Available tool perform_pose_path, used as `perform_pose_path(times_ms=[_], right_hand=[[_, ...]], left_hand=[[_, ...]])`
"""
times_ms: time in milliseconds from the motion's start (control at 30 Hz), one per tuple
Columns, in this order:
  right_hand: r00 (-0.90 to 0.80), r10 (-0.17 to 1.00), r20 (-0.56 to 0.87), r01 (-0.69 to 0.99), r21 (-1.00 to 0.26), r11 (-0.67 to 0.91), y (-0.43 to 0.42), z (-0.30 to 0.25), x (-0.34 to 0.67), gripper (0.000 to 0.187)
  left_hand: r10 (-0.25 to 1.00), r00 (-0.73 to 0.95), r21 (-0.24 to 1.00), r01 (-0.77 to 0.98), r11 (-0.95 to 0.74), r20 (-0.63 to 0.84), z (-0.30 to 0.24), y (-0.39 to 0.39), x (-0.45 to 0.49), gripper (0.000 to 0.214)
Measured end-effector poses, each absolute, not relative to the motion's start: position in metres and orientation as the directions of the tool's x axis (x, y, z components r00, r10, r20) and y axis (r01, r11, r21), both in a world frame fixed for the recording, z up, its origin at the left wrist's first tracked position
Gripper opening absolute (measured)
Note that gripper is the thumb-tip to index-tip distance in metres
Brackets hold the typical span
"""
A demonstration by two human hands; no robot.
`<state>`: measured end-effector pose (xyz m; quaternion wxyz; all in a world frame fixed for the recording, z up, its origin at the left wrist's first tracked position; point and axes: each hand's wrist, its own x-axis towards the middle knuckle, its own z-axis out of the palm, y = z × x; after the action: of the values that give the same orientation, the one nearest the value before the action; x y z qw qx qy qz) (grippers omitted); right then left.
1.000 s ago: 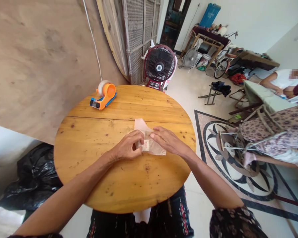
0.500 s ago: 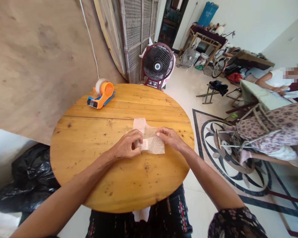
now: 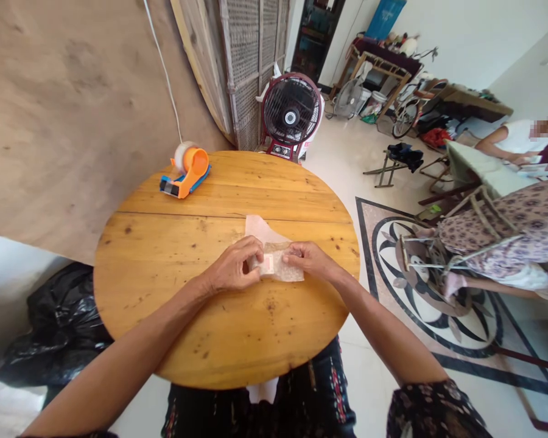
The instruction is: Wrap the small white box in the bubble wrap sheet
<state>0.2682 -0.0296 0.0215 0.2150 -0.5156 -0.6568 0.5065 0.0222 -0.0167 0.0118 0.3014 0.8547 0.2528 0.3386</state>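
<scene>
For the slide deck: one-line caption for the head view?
Both hands, left and right, pinch a small clear bubble-wrap packet on a round wooden table.

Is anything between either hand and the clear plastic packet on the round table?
Nothing visible. The left hand and the right hand both already pinch the clear plastic packet directly, on the round wooden table. The tape dispenser sits apart at the far edge.

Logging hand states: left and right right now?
Left hand: closed, pinching the bubble-wrap piece at its left end.
Right hand: closed, pinching the same piece's right side.
</scene>
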Motion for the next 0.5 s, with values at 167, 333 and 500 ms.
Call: perform_pose_path(times_ms=[167,333,500], right_hand=[[-0.153,0.983,-0.104,0.673,-0.739,0.027,-0.034,0.012,0.250,0.023],[-0.109,0.994,-0.013,0.736,-0.673,0.072,-0.034,0.012,0.233,0.014],[-0.066,0.997,-0.026,0.647,-0.763,0.023,-0.031,0.012,0.228,0.009]], left_hand=[[0.644,0.638,0.689,0.237,-0.685,0.422,0.011,-0.017,0.022,0.021],[0.648,0.638,0.688,0.245,-0.683,0.416,0.009,-0.017,0.022,0.022],[0.639,0.643,0.678,0.244,-0.693,0.421,0.009,-0.017,0.021,0.021]])
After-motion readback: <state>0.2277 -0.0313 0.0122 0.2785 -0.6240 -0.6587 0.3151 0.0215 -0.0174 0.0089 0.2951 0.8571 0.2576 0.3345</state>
